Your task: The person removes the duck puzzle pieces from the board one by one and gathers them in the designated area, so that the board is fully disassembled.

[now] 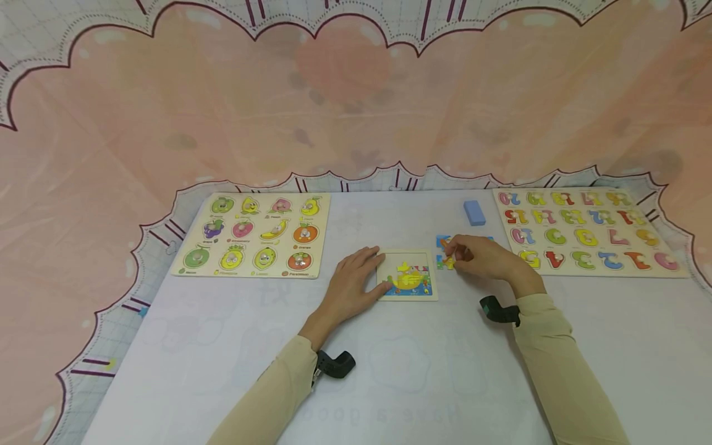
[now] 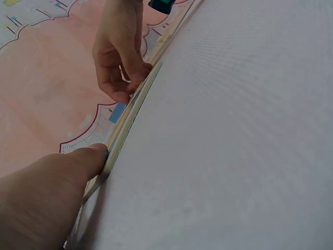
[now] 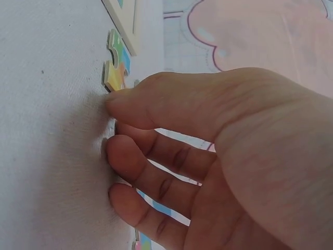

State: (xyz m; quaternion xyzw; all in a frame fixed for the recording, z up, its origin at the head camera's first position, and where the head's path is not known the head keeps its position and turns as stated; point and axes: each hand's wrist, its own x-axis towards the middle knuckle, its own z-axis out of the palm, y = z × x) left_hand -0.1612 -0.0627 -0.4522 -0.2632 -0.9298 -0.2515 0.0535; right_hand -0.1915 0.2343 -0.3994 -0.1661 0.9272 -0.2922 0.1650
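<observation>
A small square puzzle board (image 1: 435,290) with a raised rim holds a partly assembled picture of a yellow shape over blue. My left hand (image 1: 353,278) rests along its left side, fingers spread and fairly straight, the thumb (image 2: 93,156) lying on the rim in the left wrist view. Just right of the board, loose jigsaw pieces (image 1: 440,264) in blue, yellow and orange lie on the table. My right hand (image 1: 486,256) is over them, thumb and forefinger pinching at a puzzle piece. In the right wrist view a yellow piece (image 3: 113,75) sits right at the thumb tip.
A fruit puzzle board (image 1: 253,247) lies at the left on the white table (image 1: 400,371). A number puzzle board (image 1: 595,238) lies at the right, close behind my right hand. A blue block (image 1: 474,213) sits near the far edge. Patterned cloth (image 1: 356,111) hangs behind.
</observation>
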